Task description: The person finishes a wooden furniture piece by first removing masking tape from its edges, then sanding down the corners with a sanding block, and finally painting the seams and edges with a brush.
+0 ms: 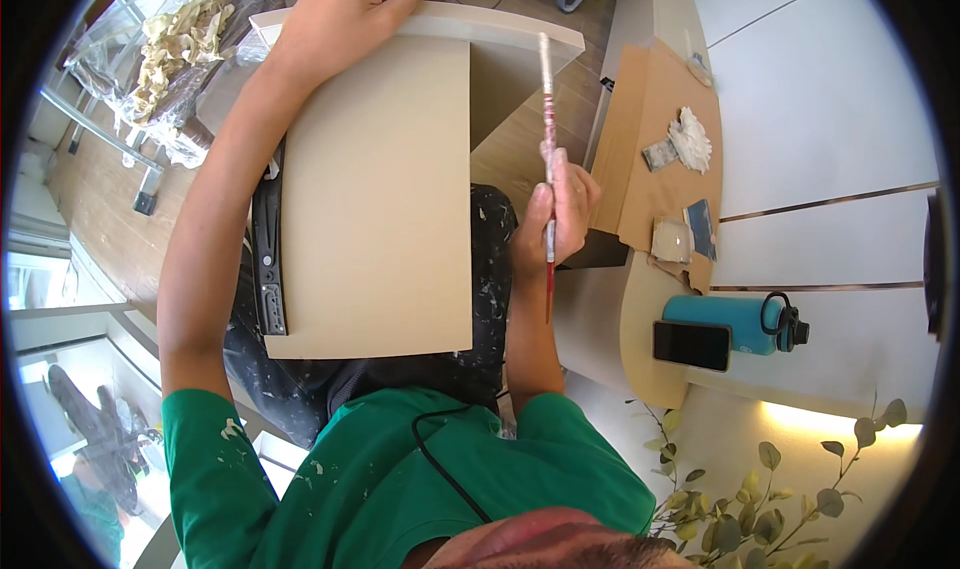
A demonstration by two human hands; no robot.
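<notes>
A beige drawer (375, 199) rests across my lap, its bottom panel facing up and its front panel (490, 27) on the far side. My left forearm runs along the drawer's left side. At the far edge my left hand (350, 14) lies over the front panel, its fingers curled and partly cut off by the picture's upper edge, so anything in them is hidden. My right hand (567, 209) pinches a thin paintbrush (549, 119) with a paint-smeared red handle. Its pale tip points away from me, near the front panel's right end.
A black slide rail (268, 259) runs along the drawer's left side. On the right counter are cardboard (625, 159), a crumpled white wad (690, 139), a blue bottle (720, 321) and a phone (692, 345). Leafy branches (770, 499) stand near right; a plastic-wrapped heap (180, 44) is far left.
</notes>
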